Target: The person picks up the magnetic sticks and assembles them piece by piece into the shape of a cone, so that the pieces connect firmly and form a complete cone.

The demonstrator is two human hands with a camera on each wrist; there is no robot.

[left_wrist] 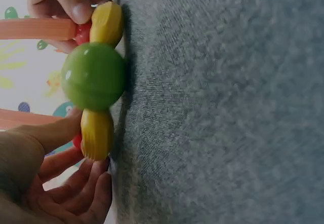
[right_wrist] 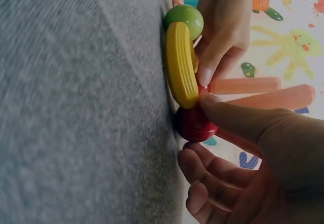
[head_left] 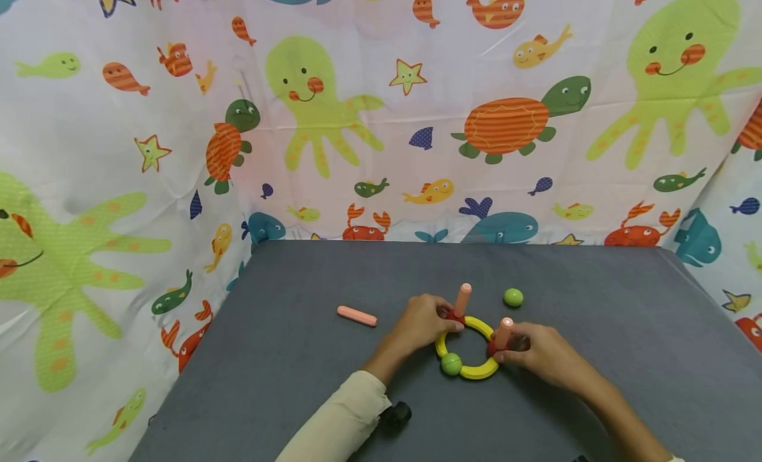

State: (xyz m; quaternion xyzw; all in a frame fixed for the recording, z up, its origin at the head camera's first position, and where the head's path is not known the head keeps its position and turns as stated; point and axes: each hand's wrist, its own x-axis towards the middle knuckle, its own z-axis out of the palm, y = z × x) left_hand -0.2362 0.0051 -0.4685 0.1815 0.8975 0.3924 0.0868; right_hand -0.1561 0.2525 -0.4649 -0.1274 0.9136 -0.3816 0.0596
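Observation:
A ring of yellow curved pieces (head_left: 479, 327) lies on the grey table (head_left: 595, 303), joined at the front left by a green ball (head_left: 451, 364). Two red balls in the ring each carry an upright pink stick. My left hand (head_left: 450, 320) pinches the far red ball (head_left: 455, 316) under the left pink stick (head_left: 463, 298). My right hand (head_left: 503, 351) grips the right red ball (right_wrist: 195, 123) under the other pink stick (head_left: 505, 332), thumb pressed on it. In the left wrist view the green ball (left_wrist: 93, 77) sits between two yellow pieces (left_wrist: 96, 133).
A loose green ball (head_left: 513, 297) lies just behind the ring. A loose pink stick (head_left: 356, 315) lies flat to the left of my left hand. A sea-animal patterned cloth (head_left: 381, 118) hangs behind and beside the table.

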